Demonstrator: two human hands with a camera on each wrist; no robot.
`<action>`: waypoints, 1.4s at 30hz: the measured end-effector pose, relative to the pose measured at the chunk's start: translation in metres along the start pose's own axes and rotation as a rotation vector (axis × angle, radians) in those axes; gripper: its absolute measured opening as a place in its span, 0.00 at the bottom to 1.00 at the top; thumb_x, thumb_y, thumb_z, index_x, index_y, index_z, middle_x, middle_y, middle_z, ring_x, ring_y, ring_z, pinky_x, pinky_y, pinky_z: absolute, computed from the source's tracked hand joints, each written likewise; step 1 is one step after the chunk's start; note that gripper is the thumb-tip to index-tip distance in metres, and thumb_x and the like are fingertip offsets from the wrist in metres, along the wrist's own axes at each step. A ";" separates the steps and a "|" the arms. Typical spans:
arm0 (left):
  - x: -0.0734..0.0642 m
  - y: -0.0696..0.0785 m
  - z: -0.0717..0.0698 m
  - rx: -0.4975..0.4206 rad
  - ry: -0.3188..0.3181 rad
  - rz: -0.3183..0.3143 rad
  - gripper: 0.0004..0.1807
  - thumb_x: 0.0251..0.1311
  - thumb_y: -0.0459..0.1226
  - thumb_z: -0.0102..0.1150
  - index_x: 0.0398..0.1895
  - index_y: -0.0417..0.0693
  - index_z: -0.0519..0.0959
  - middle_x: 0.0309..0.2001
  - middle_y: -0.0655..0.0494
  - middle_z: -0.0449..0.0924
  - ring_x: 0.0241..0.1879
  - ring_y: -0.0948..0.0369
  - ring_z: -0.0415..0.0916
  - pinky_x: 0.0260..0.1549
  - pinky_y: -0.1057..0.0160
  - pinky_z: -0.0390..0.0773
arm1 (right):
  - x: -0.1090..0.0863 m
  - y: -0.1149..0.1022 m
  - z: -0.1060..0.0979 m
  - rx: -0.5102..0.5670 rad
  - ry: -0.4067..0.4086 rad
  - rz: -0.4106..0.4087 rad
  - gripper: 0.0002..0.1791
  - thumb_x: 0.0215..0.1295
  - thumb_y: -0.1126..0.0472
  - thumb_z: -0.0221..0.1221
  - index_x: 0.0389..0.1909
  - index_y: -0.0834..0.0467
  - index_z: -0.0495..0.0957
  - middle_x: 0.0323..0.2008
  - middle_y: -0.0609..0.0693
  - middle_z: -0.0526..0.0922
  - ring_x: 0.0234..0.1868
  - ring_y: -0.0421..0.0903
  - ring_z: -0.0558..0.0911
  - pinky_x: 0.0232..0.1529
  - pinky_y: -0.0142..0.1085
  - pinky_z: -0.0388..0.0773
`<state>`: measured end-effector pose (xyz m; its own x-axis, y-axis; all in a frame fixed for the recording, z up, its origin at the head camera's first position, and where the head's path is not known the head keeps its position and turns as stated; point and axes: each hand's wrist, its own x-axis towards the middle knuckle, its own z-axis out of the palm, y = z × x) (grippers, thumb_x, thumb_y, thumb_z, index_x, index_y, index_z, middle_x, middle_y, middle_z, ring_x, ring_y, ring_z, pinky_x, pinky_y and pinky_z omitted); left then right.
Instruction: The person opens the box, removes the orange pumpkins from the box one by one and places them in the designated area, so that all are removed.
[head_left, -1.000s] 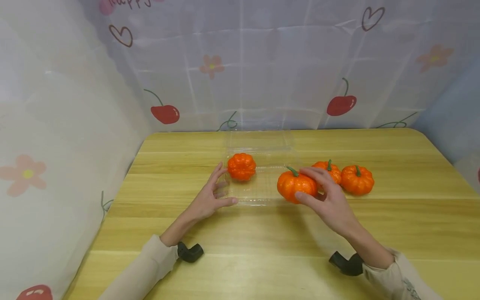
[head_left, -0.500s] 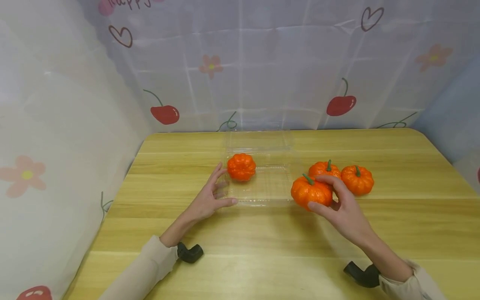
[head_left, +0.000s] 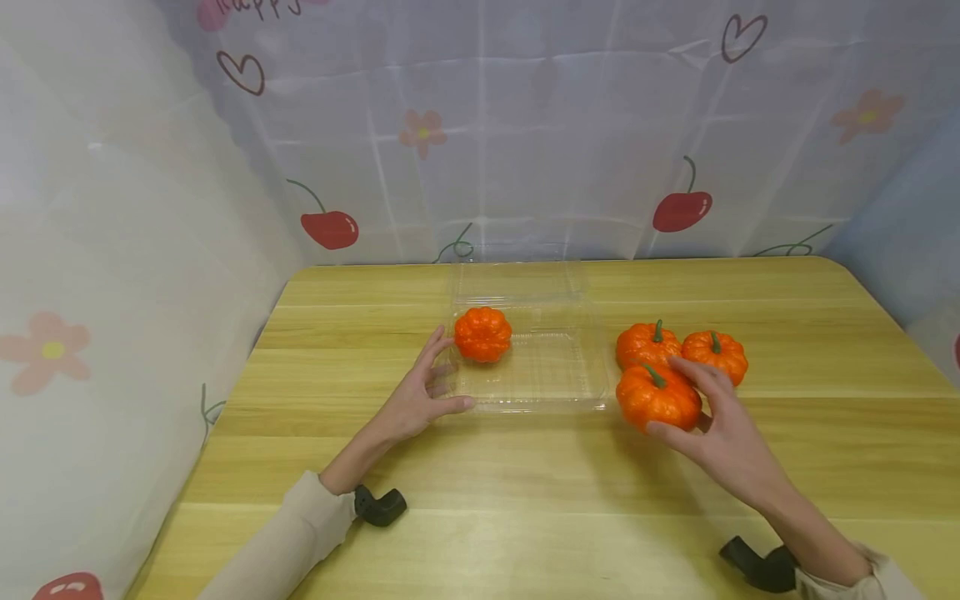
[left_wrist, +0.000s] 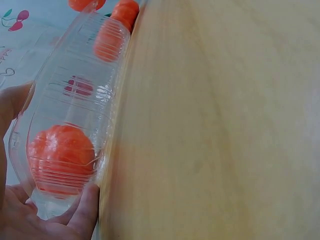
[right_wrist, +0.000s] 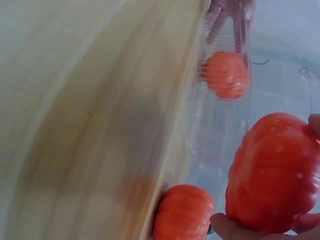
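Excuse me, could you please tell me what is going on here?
A person's right hand holds one orange pumpkin above the table, to the right of an open clear box. The left hand touches the box's left end. A second pumpkin sits in the box, and two more pumpkins stand on the table.

four pumpkins (head_left: 651,403), one container (head_left: 551,371), two hands (head_left: 415,401)

Rear pumpkin (head_left: 642,340) partly hidden behind held pumpkin (head_left: 660,404), lettering (head_left: 262,7) cut off at top

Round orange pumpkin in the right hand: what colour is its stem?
Its thin stem is green, clearest in the head view.
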<state>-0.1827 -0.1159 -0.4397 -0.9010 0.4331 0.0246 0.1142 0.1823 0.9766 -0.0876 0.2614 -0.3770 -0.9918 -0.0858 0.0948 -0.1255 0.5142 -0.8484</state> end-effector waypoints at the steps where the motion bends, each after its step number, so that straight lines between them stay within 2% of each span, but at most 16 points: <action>1: 0.000 0.000 0.000 -0.002 0.000 0.002 0.55 0.55 0.33 0.72 0.79 0.52 0.46 0.79 0.58 0.33 0.71 0.43 0.57 0.63 0.46 0.67 | 0.000 0.002 -0.001 -0.002 -0.002 0.009 0.44 0.58 0.64 0.70 0.72 0.66 0.57 0.62 0.64 0.56 0.59 0.63 0.67 0.47 0.14 0.65; 5: -0.001 -0.001 0.001 -0.011 -0.003 -0.004 0.57 0.55 0.33 0.72 0.80 0.53 0.43 0.79 0.56 0.37 0.71 0.43 0.56 0.64 0.46 0.66 | -0.001 0.007 -0.001 0.006 -0.005 0.037 0.44 0.58 0.63 0.70 0.72 0.68 0.58 0.60 0.64 0.55 0.58 0.63 0.65 0.46 0.14 0.66; 11: -0.004 -0.001 0.002 -0.010 -0.003 -0.011 0.54 0.55 0.33 0.72 0.79 0.49 0.47 0.79 0.60 0.32 0.71 0.43 0.55 0.64 0.46 0.66 | -0.003 0.015 -0.002 -0.001 0.001 0.044 0.43 0.57 0.61 0.71 0.69 0.67 0.61 0.62 0.64 0.55 0.59 0.61 0.64 0.47 0.14 0.66; 17: -0.003 -0.002 0.001 0.001 -0.002 -0.009 0.54 0.55 0.34 0.72 0.79 0.50 0.47 0.79 0.61 0.32 0.71 0.43 0.56 0.63 0.46 0.66 | -0.005 0.025 -0.005 -0.045 0.001 0.036 0.43 0.57 0.59 0.72 0.68 0.68 0.61 0.65 0.63 0.61 0.59 0.58 0.66 0.45 0.16 0.68; 20: -0.003 -0.001 0.001 0.002 -0.001 -0.012 0.55 0.55 0.34 0.72 0.79 0.51 0.46 0.79 0.61 0.33 0.71 0.44 0.57 0.63 0.46 0.66 | -0.005 0.030 -0.005 -0.058 -0.002 0.039 0.43 0.56 0.59 0.72 0.68 0.68 0.61 0.65 0.64 0.62 0.60 0.59 0.66 0.56 0.37 0.74; 22: -0.002 -0.001 0.001 0.004 0.000 -0.012 0.56 0.55 0.34 0.72 0.80 0.52 0.45 0.79 0.60 0.35 0.71 0.44 0.57 0.63 0.46 0.66 | -0.004 0.033 -0.005 -0.068 -0.006 0.027 0.43 0.55 0.60 0.73 0.68 0.69 0.62 0.65 0.66 0.63 0.61 0.62 0.66 0.59 0.54 0.71; 24: -0.002 -0.001 0.001 0.006 0.000 -0.012 0.56 0.55 0.34 0.72 0.80 0.53 0.44 0.79 0.59 0.36 0.70 0.44 0.57 0.63 0.46 0.66 | -0.003 0.036 -0.005 -0.087 -0.012 0.013 0.43 0.55 0.61 0.73 0.67 0.70 0.62 0.64 0.66 0.64 0.62 0.64 0.65 0.56 0.68 0.65; 31: -0.001 -0.001 0.001 0.008 -0.005 -0.007 0.55 0.56 0.33 0.71 0.80 0.53 0.45 0.79 0.58 0.36 0.71 0.44 0.57 0.64 0.46 0.66 | -0.002 0.042 0.000 -0.217 -0.003 -0.048 0.44 0.52 0.63 0.74 0.66 0.73 0.63 0.61 0.71 0.64 0.57 0.68 0.68 0.51 0.64 0.69; 35: 0.000 0.000 0.001 0.002 -0.006 -0.006 0.55 0.56 0.32 0.71 0.80 0.55 0.44 0.79 0.58 0.37 0.71 0.43 0.56 0.64 0.45 0.65 | -0.002 0.042 0.001 -0.216 -0.007 -0.052 0.44 0.51 0.65 0.73 0.66 0.75 0.62 0.60 0.74 0.63 0.58 0.71 0.65 0.52 0.69 0.65; 42: -0.002 -0.002 -0.001 0.012 0.003 0.002 0.52 0.55 0.35 0.72 0.78 0.52 0.49 0.79 0.60 0.31 0.70 0.44 0.58 0.63 0.46 0.66 | 0.000 0.041 0.003 -0.185 -0.027 -0.059 0.43 0.51 0.68 0.72 0.66 0.73 0.61 0.63 0.74 0.61 0.61 0.72 0.62 0.55 0.71 0.61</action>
<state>-0.1816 -0.1178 -0.4415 -0.9021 0.4307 0.0273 0.1210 0.1918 0.9739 -0.0930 0.2801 -0.4128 -0.9819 -0.1416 0.1256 -0.1881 0.6559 -0.7311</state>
